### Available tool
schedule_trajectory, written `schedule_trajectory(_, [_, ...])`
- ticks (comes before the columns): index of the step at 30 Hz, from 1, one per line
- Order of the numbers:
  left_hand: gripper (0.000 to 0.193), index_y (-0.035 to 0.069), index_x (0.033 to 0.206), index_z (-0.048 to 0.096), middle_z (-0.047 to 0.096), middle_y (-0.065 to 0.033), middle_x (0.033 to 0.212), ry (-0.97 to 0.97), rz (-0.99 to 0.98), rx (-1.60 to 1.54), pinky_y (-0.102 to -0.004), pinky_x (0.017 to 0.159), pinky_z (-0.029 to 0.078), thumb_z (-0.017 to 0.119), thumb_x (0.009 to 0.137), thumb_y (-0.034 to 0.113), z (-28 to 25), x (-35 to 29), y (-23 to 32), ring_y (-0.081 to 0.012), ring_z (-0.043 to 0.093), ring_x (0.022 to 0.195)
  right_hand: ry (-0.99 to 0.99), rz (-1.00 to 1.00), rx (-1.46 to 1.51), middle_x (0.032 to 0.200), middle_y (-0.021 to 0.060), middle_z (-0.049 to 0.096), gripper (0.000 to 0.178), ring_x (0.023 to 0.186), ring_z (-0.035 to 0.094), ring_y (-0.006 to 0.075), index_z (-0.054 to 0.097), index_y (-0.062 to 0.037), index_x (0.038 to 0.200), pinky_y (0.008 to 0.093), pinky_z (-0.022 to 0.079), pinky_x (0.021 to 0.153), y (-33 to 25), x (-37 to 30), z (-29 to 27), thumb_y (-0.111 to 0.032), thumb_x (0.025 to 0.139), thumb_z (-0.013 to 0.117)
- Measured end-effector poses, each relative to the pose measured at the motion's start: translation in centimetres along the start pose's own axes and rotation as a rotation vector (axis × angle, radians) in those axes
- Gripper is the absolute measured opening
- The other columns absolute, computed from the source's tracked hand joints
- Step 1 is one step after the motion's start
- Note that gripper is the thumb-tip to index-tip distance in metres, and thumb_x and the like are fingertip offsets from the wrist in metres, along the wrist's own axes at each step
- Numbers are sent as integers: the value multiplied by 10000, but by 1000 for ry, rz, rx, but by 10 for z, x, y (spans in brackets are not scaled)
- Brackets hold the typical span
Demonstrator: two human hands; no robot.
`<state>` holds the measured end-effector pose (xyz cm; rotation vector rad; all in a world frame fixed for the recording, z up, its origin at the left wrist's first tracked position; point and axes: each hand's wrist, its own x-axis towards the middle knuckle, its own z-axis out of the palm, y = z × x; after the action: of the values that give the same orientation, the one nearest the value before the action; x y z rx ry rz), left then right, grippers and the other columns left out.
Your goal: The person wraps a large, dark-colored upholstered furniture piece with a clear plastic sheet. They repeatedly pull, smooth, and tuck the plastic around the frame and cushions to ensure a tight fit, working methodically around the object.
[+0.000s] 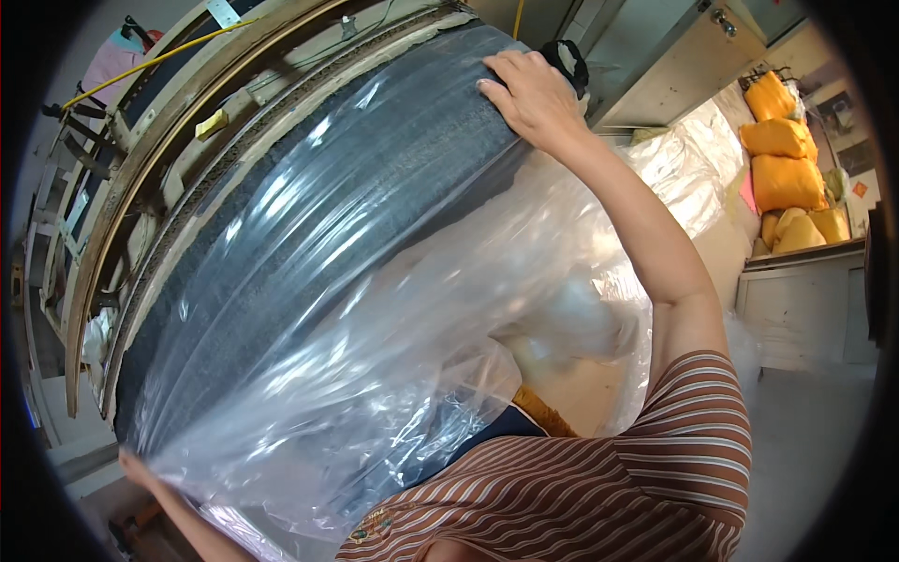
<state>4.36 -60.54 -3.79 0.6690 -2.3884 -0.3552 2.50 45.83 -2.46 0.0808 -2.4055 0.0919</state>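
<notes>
R hand (pixel 529 94): flat, palm down, fingers spread and pressed on the top far end of a big dark grey upholstered cushion (pixel 375 187). An open-palm hold, not pinching anything; it seems to steady the piece. L hand (pixel 134 465): low at the near-left corner of the cushion, only partly in view, fingers look closed on the edge of the clear plastic bag (pixel 375 375), though can't tell for sure how tight the grip is.

Cushion is long, curved and ribbed, tilted up and away from the person. It leans against, or sits just beside, a bare wooden sofa frame (pixel 140 169) w/ a yellow cord across it. What carries its lower end is hidden. The plastic covers most of the cushion's face and bunches loose toward the person's striped shirt (pixel 609 478).

Step, as I judge it: mid-bagging. Film is drawn over most of the length, slack still gathered at the near end. Next move prob calls for the L hand to keep tension on the film edge while the R holds the cushion from tipping; film is thin, so an even pull, no snag on frame corners.

Further out: yellow stuffed sacks (pixel 782 159) stacked at far right above a pale cabinet (pixel 805 300), more plastic sheet on the floor.
</notes>
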Motion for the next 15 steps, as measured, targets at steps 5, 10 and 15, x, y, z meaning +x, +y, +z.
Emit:
schedule_trajectory(5, [379,-71,1108,566,613,-252,1052,-150,31,504,-409,827,453,440,922,233,-16,-17,-43,-365,587,941,-293,103,-115,873,128,668,322,854,623,331,650,-107,1015,431,492,760,19,18,-31,-376,882,533])
schedule_trajectory(10, [555,-58,1289,443,504,-259,1277,-291,-38,439,-405,1003,373,422,943,376,13,1,-68,-372,496,1175,-410,290,-345,1051,160,640,420,983,605,327,611,-174,1167,433,482,802,44,67,2,-459,903,451])
schedule_trajectory(15, [460,-6,1136,598,616,-178,1143,186,-28,90,-363,931,417,512,914,387,14,51,-93,-303,573,1065,-213,153,-106,1262,172,537,476,1194,476,322,509,-173,1315,378,391,983,97,60,62,-426,917,445])
